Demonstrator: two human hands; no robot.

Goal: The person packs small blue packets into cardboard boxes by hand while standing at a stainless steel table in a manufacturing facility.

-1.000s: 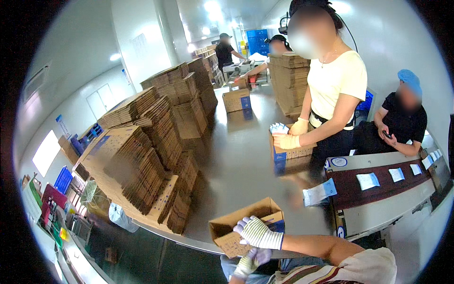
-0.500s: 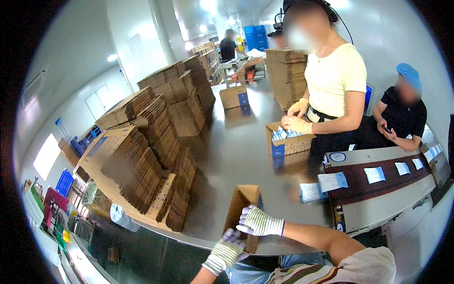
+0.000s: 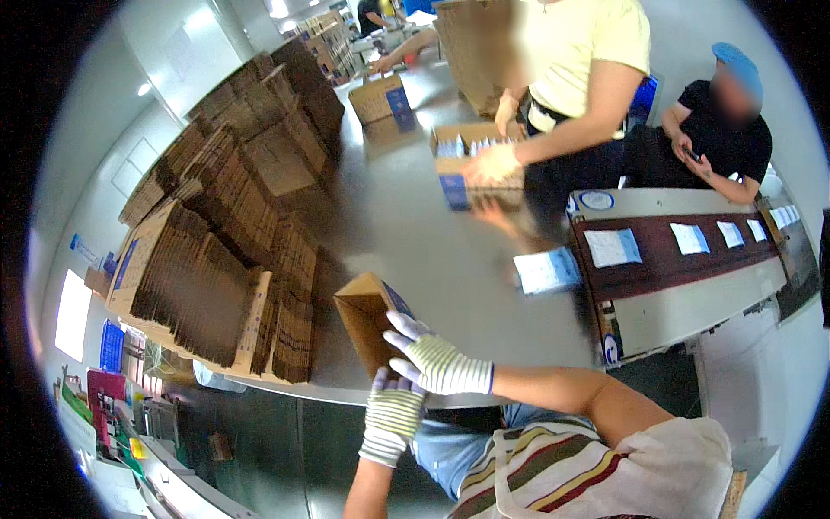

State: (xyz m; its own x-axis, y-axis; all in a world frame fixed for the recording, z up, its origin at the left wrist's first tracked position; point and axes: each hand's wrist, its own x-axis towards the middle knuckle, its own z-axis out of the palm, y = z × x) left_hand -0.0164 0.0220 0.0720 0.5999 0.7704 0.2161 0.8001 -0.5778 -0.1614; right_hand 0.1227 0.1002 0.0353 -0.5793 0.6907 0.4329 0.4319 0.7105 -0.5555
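Note:
An open-topped brown cardboard box (image 3: pixel 360 322) with a blue patch stands at the near edge of the metal table, and no contents show in the part I can see. My right hand (image 3: pixel 437 359), in a striped knit glove with pale purple fingertips, grips its right side with the fingers stretched along the wall. At the box's near end my left hand (image 3: pixel 393 419), gloved alike, holds the lower edge. The tips of its fingers are partly hidden. Both hands are close together.
Tall stacks of flattened cartons (image 3: pixel 194 294) line the left. A conveyor (image 3: pixel 666 277) on the right carries several white-and-blue pouches; another pouch (image 3: pixel 546 272) lies at its end. Across the table, a co-worker's gloved hand (image 3: pixel 494 164) touches a carton of pouches (image 3: pixel 454 186). Another carton (image 3: pixel 378 99) stands farther back.
My right hand has gone from curled fingers over the box to outstretched fingers along its side. The box is now angled to the left. My view has shifted downward and turned.

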